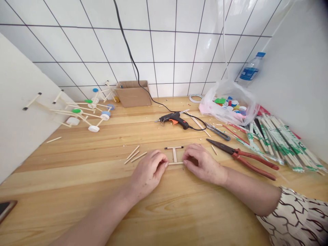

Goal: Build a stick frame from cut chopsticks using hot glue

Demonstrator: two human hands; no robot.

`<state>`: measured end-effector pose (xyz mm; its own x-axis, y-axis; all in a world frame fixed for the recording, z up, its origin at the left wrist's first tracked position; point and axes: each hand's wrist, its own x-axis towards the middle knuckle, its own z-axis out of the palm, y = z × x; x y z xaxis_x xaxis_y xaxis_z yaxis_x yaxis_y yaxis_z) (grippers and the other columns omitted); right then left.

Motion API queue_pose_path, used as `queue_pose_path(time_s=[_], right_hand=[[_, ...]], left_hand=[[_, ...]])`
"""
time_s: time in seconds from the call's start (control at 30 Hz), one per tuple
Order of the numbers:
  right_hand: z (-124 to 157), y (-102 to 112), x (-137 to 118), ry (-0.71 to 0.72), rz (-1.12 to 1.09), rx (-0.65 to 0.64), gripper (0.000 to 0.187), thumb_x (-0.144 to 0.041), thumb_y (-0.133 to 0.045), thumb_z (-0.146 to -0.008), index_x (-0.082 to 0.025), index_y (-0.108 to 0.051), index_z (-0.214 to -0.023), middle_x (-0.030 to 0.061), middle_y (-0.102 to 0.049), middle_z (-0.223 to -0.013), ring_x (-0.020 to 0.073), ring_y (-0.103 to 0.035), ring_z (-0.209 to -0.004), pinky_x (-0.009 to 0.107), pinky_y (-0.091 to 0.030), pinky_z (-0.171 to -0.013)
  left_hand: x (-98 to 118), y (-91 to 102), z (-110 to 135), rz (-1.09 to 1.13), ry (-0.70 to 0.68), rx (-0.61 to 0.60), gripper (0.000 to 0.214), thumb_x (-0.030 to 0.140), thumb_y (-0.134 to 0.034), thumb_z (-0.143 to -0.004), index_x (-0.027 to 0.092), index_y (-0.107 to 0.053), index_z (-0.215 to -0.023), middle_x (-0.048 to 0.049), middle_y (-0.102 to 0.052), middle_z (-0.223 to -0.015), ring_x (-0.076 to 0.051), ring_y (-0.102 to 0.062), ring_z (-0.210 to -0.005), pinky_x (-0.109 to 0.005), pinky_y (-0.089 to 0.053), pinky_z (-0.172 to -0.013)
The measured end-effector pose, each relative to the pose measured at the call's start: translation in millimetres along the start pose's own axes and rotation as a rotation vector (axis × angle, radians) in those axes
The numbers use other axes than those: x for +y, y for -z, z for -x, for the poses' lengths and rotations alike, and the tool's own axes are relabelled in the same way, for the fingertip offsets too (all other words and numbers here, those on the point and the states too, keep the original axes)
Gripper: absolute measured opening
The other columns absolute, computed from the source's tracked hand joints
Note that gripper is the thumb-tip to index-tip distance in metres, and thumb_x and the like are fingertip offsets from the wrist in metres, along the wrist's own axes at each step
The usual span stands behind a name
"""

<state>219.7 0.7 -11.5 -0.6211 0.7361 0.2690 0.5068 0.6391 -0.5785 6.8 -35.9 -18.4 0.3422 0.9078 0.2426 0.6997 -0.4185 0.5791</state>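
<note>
Two bare hands meet over a small I-shaped frame of wooden sticks [174, 155] in the head view, on the table just in front of the person. The left hand [150, 171] pinches the left end of the near stick [176, 163] between thumb and fingers; the right hand [202, 164] is closed on its right end the same way. A short upright runs from this stick to the far stick [174, 147], whose ends are black. Whether the joints are glued cannot be told.

Good handling here likely means light, even pressure from both sides, the near stick flat on the wood and parallel to the far one, the upright meeting it at mid-length. Twisting either end could skew the joint. The black glue gun [175, 118] lies beyond, its nozzle pointing left, clear of the fingers; the red-handled pliers [248, 159] lie near the right forearm.

As for writing, the bottle [256, 63] has a blue label [248, 73] with white marks too small to read. Green print covers the wrapped chopsticks [282, 140] at right, likewise illegible.
</note>
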Motion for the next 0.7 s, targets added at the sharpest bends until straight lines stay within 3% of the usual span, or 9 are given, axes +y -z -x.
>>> queue_pose_path(time_s=[0.3, 0.7], right_hand=[[0.7, -0.8, 2.1, 0.009, -0.024, 0.024, 0.016, -0.005, -0.054, -0.069, -0.018, -0.056, -0.077, 0.0049, -0.061, -0.082, 0.0202, -0.055, -0.082, 0.035, -0.041, -0.076], [1.6, 0.0, 4.0, 0.014, -0.033, 0.030, 0.014, -0.006, -0.054, -0.070, -0.018, -0.055, -0.076, 0.0052, -0.060, -0.081, 0.0201, -0.054, -0.080, 0.035, -0.043, -0.074]], left_hand=[[-3.1, -0.4, 3.6, 0.037, 0.007, 0.007, 0.011, 0.016, -0.046, -0.087, 0.019, -0.055, -0.080, -0.0027, -0.057, -0.081, -0.018, -0.055, -0.077, -0.030, -0.044, -0.070], [-2.7, -3.5, 6.6, 0.014, -0.025, 0.051, 0.010, 0.012, -0.048, -0.085, 0.019, -0.055, -0.082, -0.0025, -0.057, -0.083, -0.018, -0.055, -0.079, -0.030, -0.044, -0.071]])
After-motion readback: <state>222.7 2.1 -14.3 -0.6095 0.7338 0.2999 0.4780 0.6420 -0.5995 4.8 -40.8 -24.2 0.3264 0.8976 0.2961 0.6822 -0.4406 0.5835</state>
